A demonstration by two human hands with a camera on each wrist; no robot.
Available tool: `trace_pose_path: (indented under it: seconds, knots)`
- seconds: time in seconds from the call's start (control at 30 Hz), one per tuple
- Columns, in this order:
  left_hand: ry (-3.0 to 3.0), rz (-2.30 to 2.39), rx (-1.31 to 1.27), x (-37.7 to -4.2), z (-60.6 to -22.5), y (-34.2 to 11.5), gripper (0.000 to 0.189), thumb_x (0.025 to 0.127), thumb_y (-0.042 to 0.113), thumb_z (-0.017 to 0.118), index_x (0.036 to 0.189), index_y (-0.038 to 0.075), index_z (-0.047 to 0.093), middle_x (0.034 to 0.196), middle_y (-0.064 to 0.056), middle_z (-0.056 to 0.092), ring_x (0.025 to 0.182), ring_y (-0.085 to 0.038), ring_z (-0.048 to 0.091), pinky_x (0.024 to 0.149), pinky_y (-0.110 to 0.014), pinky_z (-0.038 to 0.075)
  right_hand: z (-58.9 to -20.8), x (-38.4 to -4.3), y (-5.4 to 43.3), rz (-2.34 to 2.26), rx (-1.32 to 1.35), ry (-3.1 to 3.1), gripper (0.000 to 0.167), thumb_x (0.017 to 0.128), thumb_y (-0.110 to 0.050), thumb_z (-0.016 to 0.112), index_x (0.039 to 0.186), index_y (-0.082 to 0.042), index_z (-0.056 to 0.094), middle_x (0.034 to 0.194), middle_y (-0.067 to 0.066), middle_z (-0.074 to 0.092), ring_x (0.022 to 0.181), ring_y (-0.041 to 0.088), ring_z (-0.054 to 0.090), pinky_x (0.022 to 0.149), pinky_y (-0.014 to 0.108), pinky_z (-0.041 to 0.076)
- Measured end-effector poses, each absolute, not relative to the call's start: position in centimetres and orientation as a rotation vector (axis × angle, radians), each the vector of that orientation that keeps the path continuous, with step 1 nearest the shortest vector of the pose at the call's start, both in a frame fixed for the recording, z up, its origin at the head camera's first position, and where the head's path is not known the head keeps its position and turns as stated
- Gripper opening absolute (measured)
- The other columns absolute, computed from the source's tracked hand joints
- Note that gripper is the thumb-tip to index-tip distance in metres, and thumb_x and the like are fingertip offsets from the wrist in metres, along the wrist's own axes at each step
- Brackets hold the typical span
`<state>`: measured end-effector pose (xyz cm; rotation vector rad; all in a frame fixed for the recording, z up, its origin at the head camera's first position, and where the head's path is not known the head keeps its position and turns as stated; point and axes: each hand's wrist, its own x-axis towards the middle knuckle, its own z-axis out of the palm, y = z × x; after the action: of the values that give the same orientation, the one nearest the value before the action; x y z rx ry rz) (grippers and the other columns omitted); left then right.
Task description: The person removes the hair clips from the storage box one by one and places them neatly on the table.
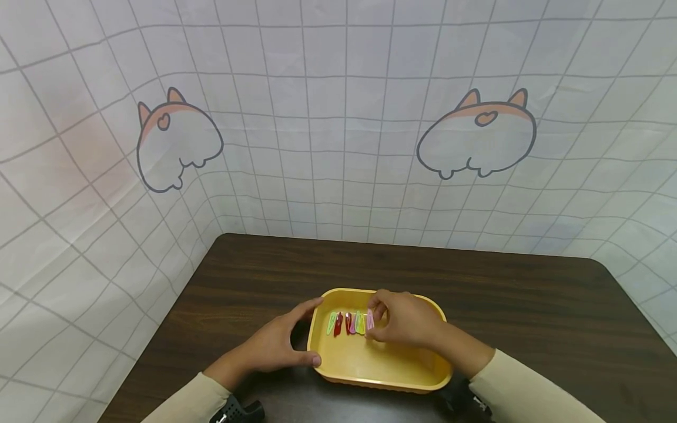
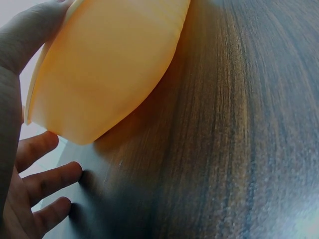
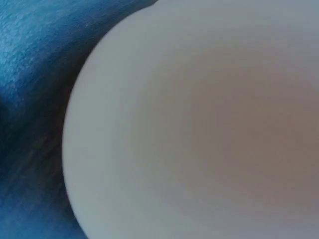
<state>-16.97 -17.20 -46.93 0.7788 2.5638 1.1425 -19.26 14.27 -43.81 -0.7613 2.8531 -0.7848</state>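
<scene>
A yellow plastic tray [image 1: 386, 367] sits on the table. Several snap hair clips lie side by side in it, among them a green clip [image 1: 331, 323], a red clip [image 1: 338, 324] and a yellow clip [image 1: 362, 324]. At the right end of this row, my right hand [image 1: 409, 320] pinches a pale pink hair clip [image 1: 370, 320] between thumb and fingertips. My left hand [image 1: 275, 343] spans the tray's left end, thumb and index finger spread and touching its rim, the other fingers loose beneath. A blurred pale surface fills most of the right wrist view, hiding the right fingers.
The dark wood-grain table [image 1: 529, 305] extends around the tray. A white grid-patterned curtain [image 1: 328, 147] with cartoon corgi prints rises behind and along the sides. Black wrist straps [image 1: 238, 411] sit close to the table's near side.
</scene>
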Motion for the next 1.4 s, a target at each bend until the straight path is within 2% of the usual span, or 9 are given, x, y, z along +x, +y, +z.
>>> trace_pose_path:
  seconds: [0.27,0.7,1.07,1.4]
  knots:
    - [2.575,1.136,0.789,-17.0,-47.1,-17.3,0.102,0.079,0.052,0.086,0.161,0.037,0.027,0.139,0.004,0.059,0.131,-0.018,0.053,0.107,-0.059,0.038,-43.4,-19.1,14.8,-0.911,-0.744,2.831,0.051,0.074,-0.039,0.092,0.111,-0.014,0.067,0.084,-0.015,0.067,0.07,0.004,0.057,0.066,0.027,0.049]
    - [2.577,1.127,0.789,-17.0,-47.2,-17.5,0.103,0.079,0.05,0.087,0.161,0.039,0.026,0.14,0.003,0.059,0.132,-0.02,0.052,0.107,-0.06,0.038,-42.2,-19.1,16.2,-1.025,-0.69,2.785,0.045,0.079,-0.029,0.091,0.113,-0.012,0.066,0.085,-0.011,0.064,0.077,0.01,0.058,0.069,0.027,0.051]
    - [2.572,1.13,0.788,-17.1,-47.3,-17.4,0.102,0.079,0.052,0.086,0.161,0.041,0.026,0.14,0.002,0.059,0.132,-0.02,0.052,0.108,-0.06,0.036,-41.6,-18.8,17.7,-1.053,-0.686,2.801,0.048,0.079,-0.03,0.091,0.116,-0.012,0.067,0.084,-0.014,0.065,0.075,0.01,0.058,0.067,0.027,0.051]
    - [2.577,1.119,0.779,-17.0,-47.1,-17.4,0.104,0.077,0.056,0.086,0.161,0.038,0.027,0.139,0.002,0.06,0.131,-0.02,0.052,0.109,-0.06,0.036,-41.1,-18.8,19.1,-1.089,-0.638,2.806,0.047,0.079,-0.025,0.091,0.116,-0.011,0.067,0.085,-0.014,0.066,0.077,0.013,0.059,0.07,0.027,0.051]
